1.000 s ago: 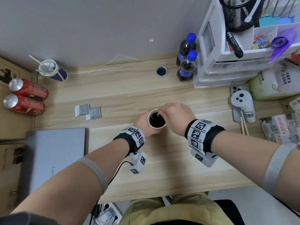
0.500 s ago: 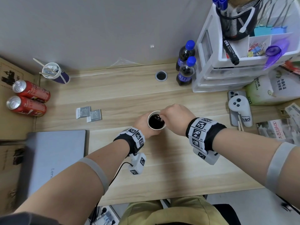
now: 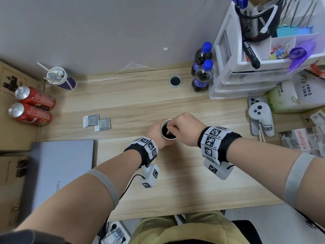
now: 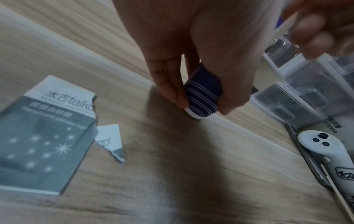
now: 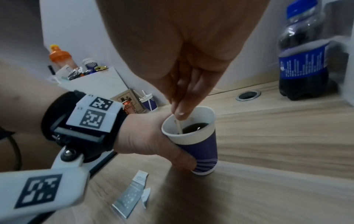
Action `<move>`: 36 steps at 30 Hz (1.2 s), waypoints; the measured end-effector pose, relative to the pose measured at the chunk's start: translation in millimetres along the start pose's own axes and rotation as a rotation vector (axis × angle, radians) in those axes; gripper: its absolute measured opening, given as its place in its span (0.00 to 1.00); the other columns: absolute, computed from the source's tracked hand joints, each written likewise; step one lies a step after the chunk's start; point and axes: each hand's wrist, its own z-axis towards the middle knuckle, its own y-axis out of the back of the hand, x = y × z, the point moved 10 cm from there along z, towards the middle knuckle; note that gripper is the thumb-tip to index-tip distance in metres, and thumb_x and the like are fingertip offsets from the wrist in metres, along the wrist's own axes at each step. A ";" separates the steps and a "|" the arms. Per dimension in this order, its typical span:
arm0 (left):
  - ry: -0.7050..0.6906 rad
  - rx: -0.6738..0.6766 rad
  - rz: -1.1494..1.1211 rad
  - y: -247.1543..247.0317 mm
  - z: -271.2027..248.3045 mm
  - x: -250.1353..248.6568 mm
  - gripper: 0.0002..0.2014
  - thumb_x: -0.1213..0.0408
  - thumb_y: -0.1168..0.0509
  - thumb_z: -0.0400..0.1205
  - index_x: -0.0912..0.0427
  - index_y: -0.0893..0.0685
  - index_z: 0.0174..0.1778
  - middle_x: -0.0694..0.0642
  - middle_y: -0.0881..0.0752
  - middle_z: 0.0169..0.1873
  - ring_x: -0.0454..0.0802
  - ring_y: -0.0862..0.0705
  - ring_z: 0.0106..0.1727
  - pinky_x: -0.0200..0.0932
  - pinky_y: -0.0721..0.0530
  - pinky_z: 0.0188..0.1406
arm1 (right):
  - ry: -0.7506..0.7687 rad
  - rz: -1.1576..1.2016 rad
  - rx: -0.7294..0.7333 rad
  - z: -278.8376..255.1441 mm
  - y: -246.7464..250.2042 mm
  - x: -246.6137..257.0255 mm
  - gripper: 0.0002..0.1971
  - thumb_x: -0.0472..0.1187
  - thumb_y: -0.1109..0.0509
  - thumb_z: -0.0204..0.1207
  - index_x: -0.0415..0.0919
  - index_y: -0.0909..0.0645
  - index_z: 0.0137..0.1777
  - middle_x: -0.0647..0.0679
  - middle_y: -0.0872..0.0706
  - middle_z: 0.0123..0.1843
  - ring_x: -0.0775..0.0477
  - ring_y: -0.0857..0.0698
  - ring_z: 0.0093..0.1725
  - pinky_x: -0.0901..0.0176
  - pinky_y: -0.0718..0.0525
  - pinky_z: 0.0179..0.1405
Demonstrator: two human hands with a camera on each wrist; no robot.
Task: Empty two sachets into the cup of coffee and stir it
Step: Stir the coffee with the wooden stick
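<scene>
A blue paper cup [image 3: 167, 130] [image 5: 201, 145] [image 4: 203, 94] of dark coffee stands mid-desk. My left hand [image 3: 153, 132] [image 4: 199, 104] grips its side, thumb and fingers curled round the wall. My right hand [image 3: 186, 128] [image 5: 180, 109] hovers over the rim and pinches a thin wooden stirrer [image 5: 178, 125] [image 3: 168, 132] whose lower end dips into the coffee. Two torn grey sachets [image 3: 96, 121] [image 4: 44, 136] [image 5: 130, 200] lie flat on the desk left of the cup.
A closed laptop [image 3: 58, 166] lies front left. Two red cans [image 3: 33, 106] and a second cup with stirrers [image 3: 59, 79] are at the far left. Two cola bottles [image 3: 202, 73], a white drawer organiser [image 3: 246, 74], a white controller [image 3: 262, 118] and spare stirrers [image 3: 261, 134] sit at the right.
My right hand has shifted slightly round the rim with the stirrer, which moves inside the coffee. The left hand keeps its hold on the cup.
</scene>
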 end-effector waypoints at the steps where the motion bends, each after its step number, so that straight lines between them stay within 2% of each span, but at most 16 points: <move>1: 0.009 0.000 0.003 -0.3 0.2 0.8 0.17 0.59 0.27 0.69 0.37 0.30 0.33 0.39 0.21 0.31 0.51 0.16 0.41 0.40 0.22 0.38 | 0.018 -0.017 -0.006 1.1 -0.4 1.4 0.17 0.38 0.41 0.79 0.51 0.28 0.28 0.46 0.18 0.32 0.40 0.21 0.36 0.51 0.23 0.39; 3: 0.012 0.001 -0.014 -1.0 1.1 2.4 0.17 0.58 0.25 0.69 0.37 0.29 0.34 0.41 0.18 0.33 0.50 0.15 0.43 0.42 0.19 0.40 | 0.033 -0.147 -0.028 3.2 1.8 1.7 0.13 0.37 0.41 0.80 0.45 0.18 0.38 0.43 0.11 0.41 0.38 0.16 0.43 0.47 0.17 0.46; 5: -0.005 -0.003 -0.016 -0.1 0.0 1.1 0.17 0.55 0.25 0.68 0.35 0.28 0.37 0.40 0.18 0.35 0.49 0.15 0.44 0.41 0.21 0.40 | 0.007 -0.211 -0.056 4.7 7.5 -3.2 0.11 0.36 0.41 0.80 0.40 0.15 0.46 0.41 0.11 0.46 0.36 0.15 0.48 0.46 0.16 0.49; 7: -0.003 -0.003 -0.025 1.0 -1.2 0.5 0.18 0.55 0.25 0.67 0.33 0.27 0.41 0.39 0.18 0.36 0.48 0.15 0.45 0.39 0.24 0.41 | -0.018 -0.209 -0.042 6.0 7.1 -8.5 0.10 0.37 0.41 0.80 0.40 0.17 0.44 0.39 0.12 0.45 0.34 0.16 0.47 0.48 0.18 0.46; 9: 0.002 -0.006 -0.025 2.0 -1.2 -0.7 0.18 0.55 0.25 0.67 0.33 0.27 0.44 0.37 0.19 0.35 0.47 0.17 0.43 0.36 0.25 0.39 | -0.031 -0.195 0.008 5.1 2.0 -8.7 0.10 0.37 0.40 0.79 0.45 0.22 0.37 0.40 0.15 0.40 0.34 0.17 0.43 0.50 0.20 0.42; 12: 0.008 -0.003 0.034 4.0 -2.8 -4.2 0.16 0.56 0.28 0.69 0.38 0.31 0.39 0.36 0.24 0.29 0.48 0.19 0.39 0.32 0.31 0.30 | -0.015 -0.059 0.038 3.9 -4.4 -1.9 0.16 0.37 0.40 0.78 0.46 0.31 0.27 0.45 0.23 0.30 0.37 0.22 0.35 0.50 0.24 0.36; 15: 0.021 -0.003 -0.004 3.8 -2.8 -2.2 0.16 0.58 0.26 0.69 0.39 0.29 0.35 0.40 0.20 0.30 0.50 0.16 0.39 0.38 0.23 0.35 | 0.012 -0.078 -0.015 6.7 -0.2 -1.2 0.13 0.37 0.40 0.79 0.45 0.25 0.33 0.42 0.15 0.36 0.37 0.20 0.39 0.50 0.22 0.41; 18: -0.001 -0.010 -0.047 4.9 -3.8 -2.5 0.17 0.57 0.24 0.67 0.35 0.24 0.42 0.40 0.17 0.37 0.48 0.15 0.45 0.39 0.22 0.41 | 0.017 -0.264 -0.075 6.1 10.2 -5.4 0.08 0.35 0.39 0.78 0.41 0.18 0.43 0.42 0.11 0.45 0.35 0.15 0.45 0.49 0.19 0.43; 20: -0.009 -0.017 -0.059 6.1 -3.6 -3.3 0.19 0.56 0.24 0.66 0.35 0.21 0.49 0.38 0.16 0.40 0.46 0.16 0.45 0.37 0.24 0.41 | 0.001 -0.271 -0.047 4.8 9.8 -10.6 0.09 0.36 0.40 0.78 0.44 0.22 0.39 0.42 0.13 0.43 0.34 0.16 0.44 0.50 0.21 0.41; 21: -0.006 -0.013 -0.057 5.5 -3.3 -3.2 0.19 0.56 0.24 0.66 0.34 0.22 0.48 0.38 0.17 0.38 0.46 0.16 0.44 0.35 0.25 0.40 | 0.007 -0.243 -0.007 4.1 5.7 -10.8 0.10 0.37 0.41 0.78 0.46 0.26 0.35 0.43 0.15 0.39 0.34 0.17 0.42 0.49 0.21 0.40; 23: -0.003 -0.005 -0.033 4.1 -4.1 -3.2 0.17 0.57 0.25 0.67 0.34 0.26 0.41 0.37 0.20 0.32 0.47 0.17 0.41 0.30 0.29 0.32 | 0.038 -0.146 0.062 3.2 -3.2 -5.4 0.14 0.38 0.42 0.76 0.47 0.31 0.28 0.47 0.22 0.30 0.38 0.22 0.35 0.47 0.20 0.38; 25: -0.001 -0.004 -0.036 3.3 -4.9 -2.5 0.18 0.57 0.25 0.67 0.35 0.29 0.36 0.35 0.22 0.29 0.46 0.19 0.38 0.29 0.32 0.29 | 0.056 -0.067 0.043 3.7 -5.4 0.7 0.14 0.39 0.42 0.76 0.47 0.30 0.27 0.48 0.22 0.29 0.40 0.23 0.33 0.47 0.20 0.37; 28: 0.017 0.004 -0.053 2.2 -4.4 -0.1 0.17 0.56 0.24 0.66 0.36 0.27 0.38 0.37 0.20 0.31 0.47 0.17 0.39 0.34 0.27 0.33 | 0.030 -0.154 -0.032 9.4 -1.0 -4.3 0.09 0.38 0.40 0.77 0.44 0.19 0.40 0.43 0.12 0.41 0.37 0.16 0.42 0.47 0.18 0.42; 31: -0.003 0.000 -0.062 3.9 -4.8 -2.7 0.16 0.59 0.23 0.67 0.41 0.19 0.46 0.39 0.17 0.36 0.47 0.16 0.43 0.37 0.25 0.40 | 0.002 -0.322 -0.061 9.6 4.9 -11.2 0.06 0.35 0.37 0.76 0.43 0.19 0.44 0.42 0.12 0.46 0.34 0.15 0.45 0.50 0.22 0.40; 34: -0.014 -0.013 -0.064 6.0 -4.6 -3.0 0.18 0.60 0.23 0.68 0.37 0.24 0.44 0.35 0.21 0.32 0.42 0.21 0.39 0.27 0.31 0.33 | 0.024 -0.304 0.015 6.2 0.9 -9.7 0.10 0.38 0.40 0.78 0.45 0.21 0.37 0.42 0.13 0.42 0.34 0.16 0.43 0.47 0.18 0.40; 36: -0.022 -0.008 -0.030 5.6 -5.0 -5.2 0.18 0.60 0.25 0.69 0.37 0.30 0.38 0.35 0.24 0.29 0.39 0.23 0.34 0.23 0.36 0.28 | 0.066 -0.182 0.065 3.7 -4.4 -1.8 0.14 0.40 0.42 0.77 0.49 0.30 0.28 0.45 0.17 0.34 0.36 0.19 0.37 0.44 0.18 0.39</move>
